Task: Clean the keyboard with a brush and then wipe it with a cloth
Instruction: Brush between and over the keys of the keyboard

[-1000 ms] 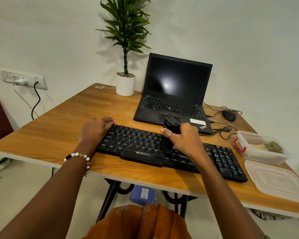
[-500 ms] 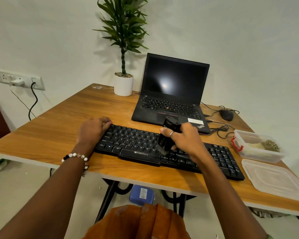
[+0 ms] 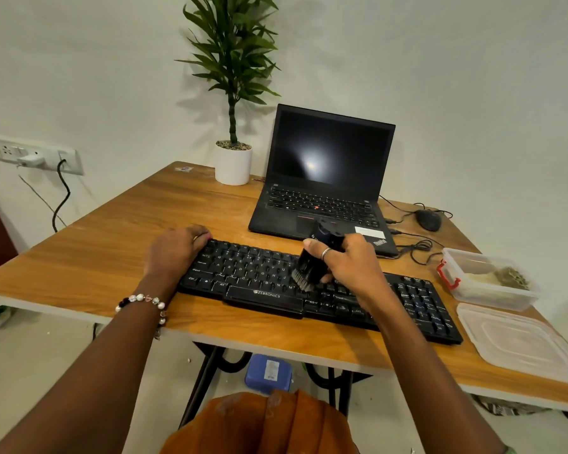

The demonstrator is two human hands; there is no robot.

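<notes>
Under the curled fingers of the right hand [image 3: 348,267] sits a black brush [image 3: 312,265], gripped around its body with the thumb across the front, so the grey bristles angle down and toward the person's left onto the middle rows of the keyboard [image 3: 259,273]. That tilt looks chosen to let the bristle tips reach into the gaps between keys.

Beyond the bristles, at the far left corner of the keyboard, the left hand [image 3: 174,250] rests with its fingers bent over the top edge, apparently pinning the board so brushing does not push it along the wooden table [image 3: 112,240]; whether those fingers truly clasp the edge or merely press on it I cannot tell.

Past the right knuckles stands an open laptop [image 3: 328,178] with a dark screen, close behind the keyboard. Further to the right of that hand lie a clear plastic container [image 3: 486,276] and its lid [image 3: 518,342]; something pale lies inside the container, too unclear to name. No cloth is plainly visible, so the wiping step appears to be still ahead.
</notes>
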